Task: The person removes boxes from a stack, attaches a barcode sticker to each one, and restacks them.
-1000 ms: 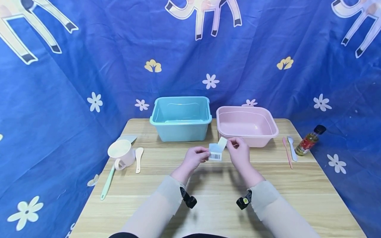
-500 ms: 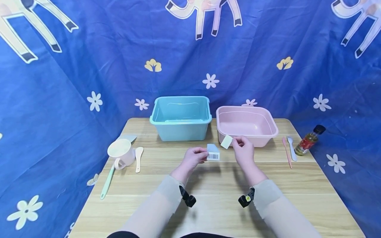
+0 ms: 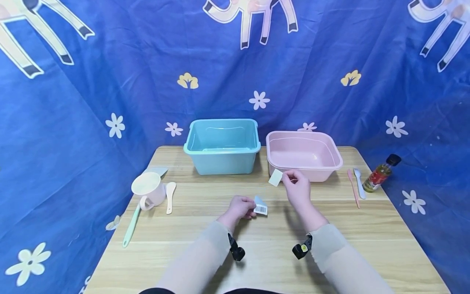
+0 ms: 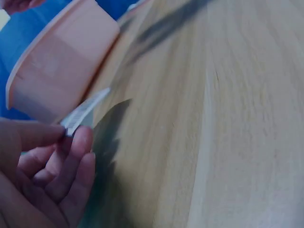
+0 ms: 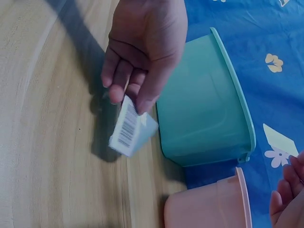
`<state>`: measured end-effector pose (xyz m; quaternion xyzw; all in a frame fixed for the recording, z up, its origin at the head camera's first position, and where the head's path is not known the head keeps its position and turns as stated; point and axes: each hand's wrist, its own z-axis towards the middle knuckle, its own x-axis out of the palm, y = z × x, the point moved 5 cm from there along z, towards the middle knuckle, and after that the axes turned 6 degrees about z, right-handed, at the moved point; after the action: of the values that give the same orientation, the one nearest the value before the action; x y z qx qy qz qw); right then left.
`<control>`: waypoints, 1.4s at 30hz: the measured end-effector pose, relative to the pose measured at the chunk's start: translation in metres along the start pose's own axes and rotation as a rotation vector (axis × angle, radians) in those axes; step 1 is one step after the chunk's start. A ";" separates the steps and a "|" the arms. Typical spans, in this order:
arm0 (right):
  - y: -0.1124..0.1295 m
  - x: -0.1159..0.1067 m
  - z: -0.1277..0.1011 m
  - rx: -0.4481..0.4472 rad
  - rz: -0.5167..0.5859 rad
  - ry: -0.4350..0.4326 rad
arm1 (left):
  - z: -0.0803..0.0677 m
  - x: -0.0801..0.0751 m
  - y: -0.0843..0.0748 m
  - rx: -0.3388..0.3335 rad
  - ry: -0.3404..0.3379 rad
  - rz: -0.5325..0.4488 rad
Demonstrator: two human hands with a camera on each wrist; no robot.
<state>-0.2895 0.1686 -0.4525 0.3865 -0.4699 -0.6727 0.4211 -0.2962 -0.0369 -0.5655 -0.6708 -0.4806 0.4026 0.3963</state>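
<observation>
Over the middle of the desk (image 3: 257, 261) I have the two pieces apart: my left hand (image 3: 240, 207) pinches the barcoded backing (image 3: 260, 205) low, just above the wood, while my right hand (image 3: 298, 185) pinches the pale sticker (image 3: 275, 177) higher and farther out, its flat face tilted up in front of the pink tub (image 3: 304, 154). The sticker lies up and to the right of the backing, well clear of it. The pink tub's near wall is just behind my right hand, the teal bin (image 3: 222, 146) farther left, so the right hand is the nearer one to the pink tub.
</observation>
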 end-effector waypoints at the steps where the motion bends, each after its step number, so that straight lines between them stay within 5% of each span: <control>1: 0.000 0.000 0.000 0.000 0.001 -0.001 | 0.000 -0.001 0.001 -0.004 -0.013 0.009; 13: 0.001 0.004 -0.003 0.002 0.007 0.017 | -0.001 -0.013 -0.001 -0.033 -0.136 0.176; 20: 0.002 0.005 -0.002 -0.024 -0.001 0.016 | -0.007 -0.023 -0.008 -0.030 -0.204 0.362; 25: 0.004 0.008 -0.005 -0.077 -0.025 0.030 | -0.010 -0.026 -0.023 0.082 -0.330 0.321; 28: 0.007 0.010 -0.006 -0.178 -0.069 0.035 | -0.015 -0.022 -0.047 0.249 -0.370 0.189; 32: 0.016 0.016 -0.012 -0.406 -0.167 0.050 | -0.028 -0.011 -0.082 0.370 -0.274 0.004; 38: 0.025 0.027 -0.028 -0.804 -0.350 0.123 | -0.042 -0.001 -0.099 0.217 -0.196 -0.122; 42: 0.026 0.030 -0.037 -0.954 -0.412 0.141 | -0.046 -0.001 -0.099 0.144 -0.196 -0.135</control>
<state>-0.2608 0.1237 -0.4405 0.2806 0.0039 -0.8530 0.4399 -0.2864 -0.0227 -0.4578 -0.5640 -0.5310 0.4720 0.4208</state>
